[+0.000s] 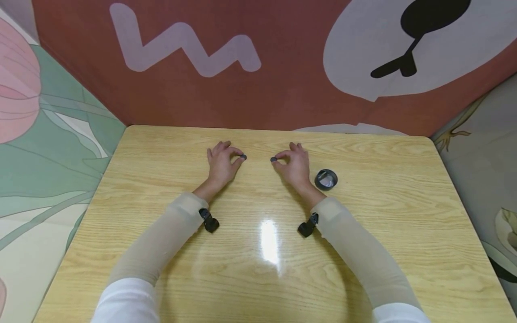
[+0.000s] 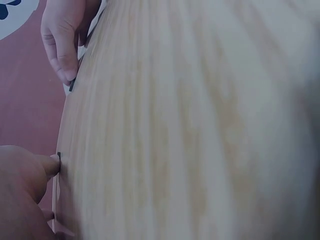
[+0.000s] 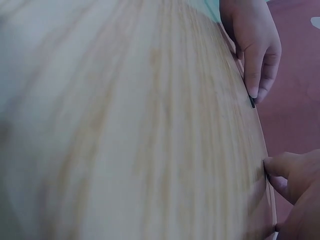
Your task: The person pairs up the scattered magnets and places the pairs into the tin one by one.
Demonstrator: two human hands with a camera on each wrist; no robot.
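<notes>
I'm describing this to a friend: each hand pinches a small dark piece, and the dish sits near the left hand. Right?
Not quite: the dish sits near the right hand, as the head view shows. The left hand does pinch one dark piece, the right hand the other dark piece.

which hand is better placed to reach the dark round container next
Probably the right hand: the dark round container sits near it, while the left hand is farther off. Each pinches a small dark piece.
</notes>
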